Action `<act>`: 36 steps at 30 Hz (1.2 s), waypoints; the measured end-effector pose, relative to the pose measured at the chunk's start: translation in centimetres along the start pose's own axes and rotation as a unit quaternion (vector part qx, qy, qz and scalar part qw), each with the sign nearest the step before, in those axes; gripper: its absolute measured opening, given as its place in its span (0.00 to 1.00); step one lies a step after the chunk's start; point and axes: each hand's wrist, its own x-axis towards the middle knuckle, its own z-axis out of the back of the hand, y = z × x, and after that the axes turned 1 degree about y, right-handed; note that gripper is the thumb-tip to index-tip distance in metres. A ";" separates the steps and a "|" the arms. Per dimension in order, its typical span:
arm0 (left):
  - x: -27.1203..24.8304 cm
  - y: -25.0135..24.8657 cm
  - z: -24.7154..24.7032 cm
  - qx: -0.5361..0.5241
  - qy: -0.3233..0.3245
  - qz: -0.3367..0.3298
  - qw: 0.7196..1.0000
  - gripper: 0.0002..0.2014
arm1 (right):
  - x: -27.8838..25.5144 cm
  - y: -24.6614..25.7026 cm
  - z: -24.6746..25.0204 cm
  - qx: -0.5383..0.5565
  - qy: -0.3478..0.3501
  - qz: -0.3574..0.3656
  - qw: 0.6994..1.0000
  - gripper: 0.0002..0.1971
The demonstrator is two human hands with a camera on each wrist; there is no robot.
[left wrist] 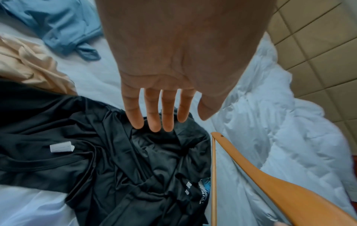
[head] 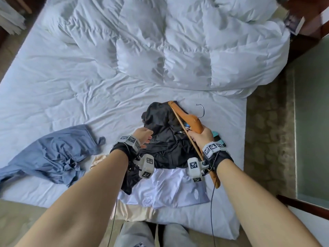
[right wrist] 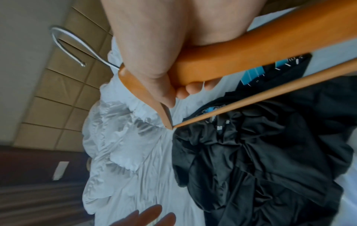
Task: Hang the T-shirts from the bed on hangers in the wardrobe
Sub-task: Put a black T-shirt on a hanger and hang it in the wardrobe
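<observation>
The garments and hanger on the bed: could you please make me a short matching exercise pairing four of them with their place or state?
Things:
1. wooden hanger
2. black T-shirt
3. blue garment
4. white T-shirt

States:
A. crumpled alone, left of the pile
B. gripped by the right hand
C. lying under the black one
D. on top of the pile, beneath the open left hand

Pairs: 1-B, 2-D, 3-A, 4-C

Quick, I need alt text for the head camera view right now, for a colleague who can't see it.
Above a white bed, the right hand grips a wooden hanger over a crumpled black T-shirt while the open left hand reaches toward it. A blue garment lies left, a white one nearer.
</observation>
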 end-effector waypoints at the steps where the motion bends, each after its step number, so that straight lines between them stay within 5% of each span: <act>1: 1.1 -0.2 -0.4 0.006 0.004 0.007 1.000 0.13 | 1.0 -0.5 -0.3 0.001 -0.012 -0.002 1.000 0.11; 7: 5.7 -0.4 -3.5 -0.016 0.046 0.066 0.997 0.15 | 4.7 -2.9 -1.6 0.031 -0.040 -0.019 0.999 0.06; 12: 8.9 -0.1 -5.7 -0.028 0.003 0.092 0.995 0.17 | 7.2 -4.2 -2.4 0.038 -0.023 -0.025 0.999 0.06; 17: 15.9 2.5 -5.1 0.075 -0.033 0.100 0.992 0.40 | 9.0 -4.6 -3.5 0.018 -0.005 -0.019 1.000 0.05; 20: 21.8 6.3 -5.0 0.171 -0.047 0.123 0.976 0.46 | 9.9 -4.6 -4.0 0.004 0.012 -0.005 1.000 0.04; 28: 13.8 1.9 -3.4 0.033 -0.144 0.058 0.987 0.04 | 10.3 -4.3 -5.2 -0.022 0.026 0.007 0.999 0.09; 30: 13.5 1.7 -3.1 0.015 -0.133 0.041 0.990 0.11 | 10.0 -4.0 -5.5 -0.030 0.027 0.002 0.999 0.07; 36: 11.0 -0.7 -2.9 -0.164 0.008 0.055 0.985 0.08 | 8.6 -2.0 -5.7 -0.038 0.054 -0.001 0.998 0.04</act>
